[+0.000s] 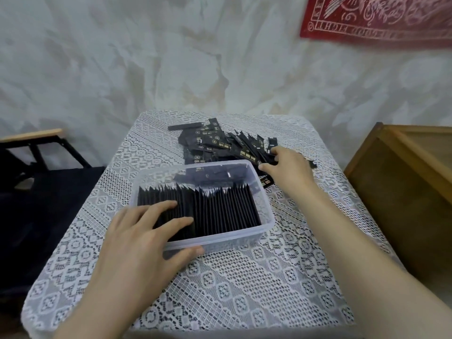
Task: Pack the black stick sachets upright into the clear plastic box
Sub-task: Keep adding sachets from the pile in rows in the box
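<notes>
The wall (171, 57) behind was covered by a pale wrinkled sheet. One red cloth (379, 18) hung at the far right, cut off by the top edge. Its white letters were blurred, so I could not read them with certainty. One table (244, 289) with a white lace cover stood in the middle, and its near edge went out of the frame. On the right stood one wooden cabinet (403, 179), seen only in part. On the left stood one black chair (36, 192), mostly lost in the dark.

One clear plastic box (232, 237) sat on the table, a little left of the middle. Inside it one tight row of black sachets (220, 209) stood upright, filling the near part. They were too many and too close to count. Behind the row, a few more lay flat, hard to make out through the plastic.

One pile (220, 143) of loose sachets lay just beyond the box, toward the far right. Their gold marks were too small to read.

The left hand (141, 238) lay on the left end of the row with stretched fingers, and its thumb touched the near wall of the box from outside. The right hand (288, 165) reached to the right end of the pile. Its curled fingers and thumb grasped some sachets there, though the fingertips were partly hidden.
</notes>
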A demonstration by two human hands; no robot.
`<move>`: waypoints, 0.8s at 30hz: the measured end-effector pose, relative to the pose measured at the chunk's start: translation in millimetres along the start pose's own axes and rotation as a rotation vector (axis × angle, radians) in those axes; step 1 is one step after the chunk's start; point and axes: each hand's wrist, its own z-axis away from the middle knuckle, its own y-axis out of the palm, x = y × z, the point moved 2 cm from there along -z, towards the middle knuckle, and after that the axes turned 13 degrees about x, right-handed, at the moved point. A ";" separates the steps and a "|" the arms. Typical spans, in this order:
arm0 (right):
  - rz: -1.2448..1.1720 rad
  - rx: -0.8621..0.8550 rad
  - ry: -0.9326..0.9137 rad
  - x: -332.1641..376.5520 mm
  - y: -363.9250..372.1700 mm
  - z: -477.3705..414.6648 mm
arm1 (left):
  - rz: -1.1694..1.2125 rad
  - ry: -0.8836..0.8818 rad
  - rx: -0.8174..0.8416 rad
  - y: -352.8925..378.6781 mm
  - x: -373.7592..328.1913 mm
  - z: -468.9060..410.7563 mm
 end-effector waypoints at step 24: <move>-0.189 0.188 -0.247 17.4 4.3 -32.8 | 0.038 -0.004 0.045 -2.9 3.1 -2.4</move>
